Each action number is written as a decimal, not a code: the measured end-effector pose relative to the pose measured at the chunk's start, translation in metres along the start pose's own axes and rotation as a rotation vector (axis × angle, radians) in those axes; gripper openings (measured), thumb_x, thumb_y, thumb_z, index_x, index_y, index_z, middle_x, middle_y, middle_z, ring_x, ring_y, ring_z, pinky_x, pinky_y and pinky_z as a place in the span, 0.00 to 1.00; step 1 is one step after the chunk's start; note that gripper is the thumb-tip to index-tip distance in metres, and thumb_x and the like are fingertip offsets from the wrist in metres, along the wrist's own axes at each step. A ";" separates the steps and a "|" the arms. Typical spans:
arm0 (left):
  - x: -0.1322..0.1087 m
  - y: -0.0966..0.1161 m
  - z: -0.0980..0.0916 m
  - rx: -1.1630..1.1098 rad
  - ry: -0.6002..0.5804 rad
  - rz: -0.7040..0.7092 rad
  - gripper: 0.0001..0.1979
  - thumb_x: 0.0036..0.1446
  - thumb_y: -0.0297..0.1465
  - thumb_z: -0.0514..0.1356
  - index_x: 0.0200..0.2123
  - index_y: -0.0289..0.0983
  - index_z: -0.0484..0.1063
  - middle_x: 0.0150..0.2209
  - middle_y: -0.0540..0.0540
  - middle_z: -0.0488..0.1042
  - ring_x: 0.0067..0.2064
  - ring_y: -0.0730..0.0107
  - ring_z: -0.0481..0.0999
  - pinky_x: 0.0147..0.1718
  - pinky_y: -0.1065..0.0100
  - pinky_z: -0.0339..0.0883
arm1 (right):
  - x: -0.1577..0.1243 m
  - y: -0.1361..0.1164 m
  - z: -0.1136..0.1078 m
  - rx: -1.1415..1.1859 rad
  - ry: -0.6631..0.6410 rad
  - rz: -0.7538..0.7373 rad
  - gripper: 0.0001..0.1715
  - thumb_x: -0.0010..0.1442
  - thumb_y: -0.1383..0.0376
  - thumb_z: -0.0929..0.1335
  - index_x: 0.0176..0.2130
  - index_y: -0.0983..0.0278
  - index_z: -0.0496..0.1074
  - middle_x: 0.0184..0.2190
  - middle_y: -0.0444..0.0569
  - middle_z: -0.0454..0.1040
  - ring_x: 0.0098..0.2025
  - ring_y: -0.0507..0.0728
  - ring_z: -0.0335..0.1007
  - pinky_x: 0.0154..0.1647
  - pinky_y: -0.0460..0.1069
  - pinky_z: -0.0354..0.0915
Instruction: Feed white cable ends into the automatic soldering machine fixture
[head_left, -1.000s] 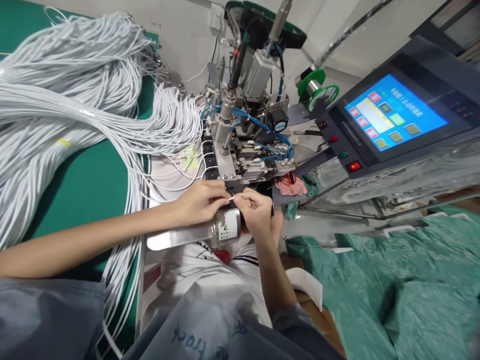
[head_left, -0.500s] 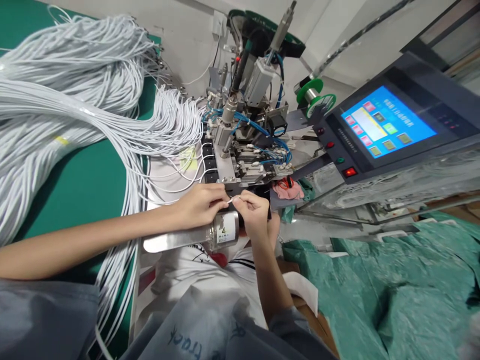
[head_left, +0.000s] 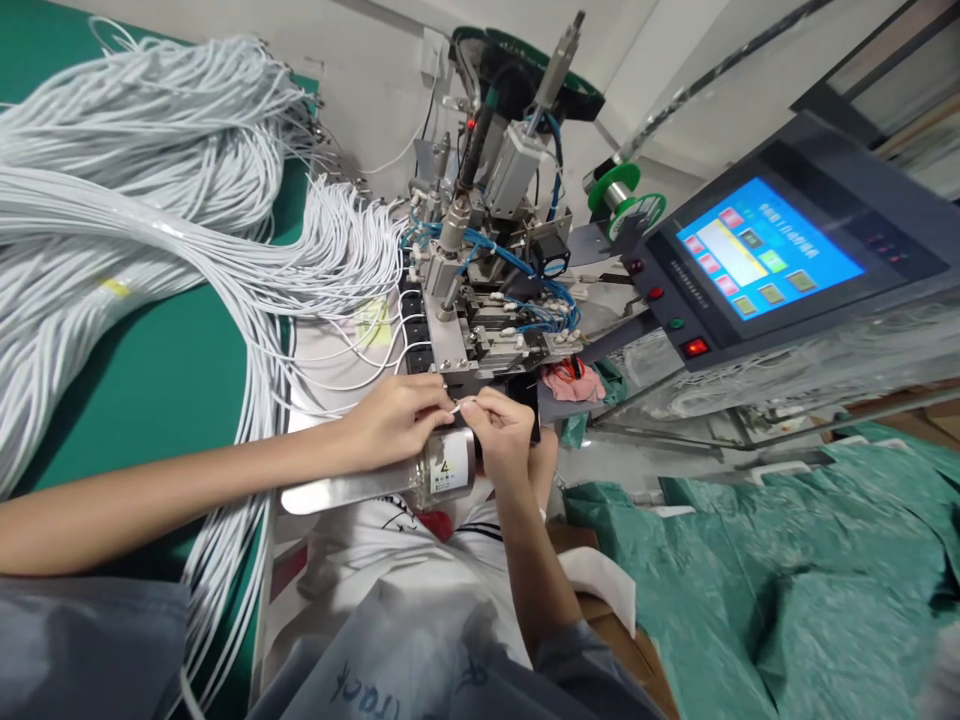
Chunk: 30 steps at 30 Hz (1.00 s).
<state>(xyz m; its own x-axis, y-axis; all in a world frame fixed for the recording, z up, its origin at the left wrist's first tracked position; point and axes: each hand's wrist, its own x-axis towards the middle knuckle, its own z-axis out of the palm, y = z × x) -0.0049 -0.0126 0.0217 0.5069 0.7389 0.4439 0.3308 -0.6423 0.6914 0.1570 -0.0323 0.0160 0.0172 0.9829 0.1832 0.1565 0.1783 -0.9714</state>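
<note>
My left hand (head_left: 394, 418) and my right hand (head_left: 501, 428) meet in front of a small metal machine (head_left: 480, 300), fingertips nearly touching. Both pinch the end of a thin white wire (head_left: 459, 405) held between them. Just below the hands lies a shiny metal cylinder with a warning label (head_left: 448, 465), on a flat metal bar (head_left: 337, 490). More white wires (head_left: 352, 340) run from the machine's left side across the bench.
A big bundle of white cables (head_left: 135, 200) covers the green bench (head_left: 150, 380) at left. A control box with a lit blue touchscreen (head_left: 765, 255) and buttons stands at right. A green wire spool (head_left: 626, 195) sits behind. Green cloth (head_left: 787, 580) fills the lower right.
Both hands stay pinched together on the wire end, shifted only slightly; the view has moved a little.
</note>
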 end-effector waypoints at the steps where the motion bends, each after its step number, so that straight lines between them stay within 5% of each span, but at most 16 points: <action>1: -0.001 0.001 0.001 0.012 0.016 -0.026 0.08 0.57 0.24 0.56 0.27 0.34 0.71 0.24 0.50 0.67 0.26 0.77 0.66 0.26 0.74 0.59 | -0.002 0.002 0.004 0.006 0.036 -0.004 0.13 0.53 0.64 0.68 0.20 0.66 0.71 0.18 0.41 0.58 0.22 0.49 0.52 0.23 0.46 0.50; 6: -0.002 0.002 0.002 0.024 0.019 -0.067 0.08 0.57 0.25 0.56 0.26 0.34 0.71 0.24 0.50 0.67 0.27 0.76 0.67 0.27 0.74 0.59 | -0.007 0.006 0.013 0.001 0.122 -0.013 0.11 0.54 0.64 0.67 0.24 0.65 0.73 0.19 0.42 0.60 0.23 0.49 0.54 0.24 0.46 0.51; 12: 0.002 -0.001 -0.001 -0.028 -0.024 0.009 0.07 0.57 0.23 0.55 0.30 0.33 0.72 0.26 0.50 0.68 0.28 0.77 0.67 0.27 0.74 0.59 | 0.005 -0.001 -0.007 0.039 -0.088 0.084 0.13 0.50 0.63 0.69 0.19 0.66 0.68 0.19 0.41 0.58 0.23 0.48 0.52 0.23 0.46 0.50; 23: -0.002 -0.001 0.003 0.012 0.061 -0.016 0.09 0.58 0.26 0.55 0.27 0.34 0.72 0.24 0.50 0.66 0.26 0.77 0.66 0.26 0.74 0.58 | -0.010 0.003 0.023 -0.075 0.205 -0.072 0.15 0.58 0.64 0.65 0.22 0.66 0.70 0.19 0.41 0.56 0.23 0.49 0.51 0.24 0.46 0.49; 30: 0.003 -0.016 -0.006 0.472 -0.116 0.344 0.12 0.57 0.22 0.49 0.37 0.32 0.72 0.30 0.44 0.68 0.30 0.70 0.67 0.28 0.70 0.61 | 0.004 -0.017 -0.010 -0.386 -0.092 -0.158 0.20 0.56 0.68 0.64 0.16 0.64 0.59 0.17 0.39 0.50 0.21 0.48 0.49 0.24 0.47 0.48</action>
<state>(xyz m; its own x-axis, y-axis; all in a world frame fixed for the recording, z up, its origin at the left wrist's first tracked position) -0.0136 0.0009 0.0153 0.7225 0.4621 0.5143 0.4367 -0.8817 0.1786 0.1643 -0.0320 0.0347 -0.1222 0.9478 0.2943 0.5087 0.3145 -0.8014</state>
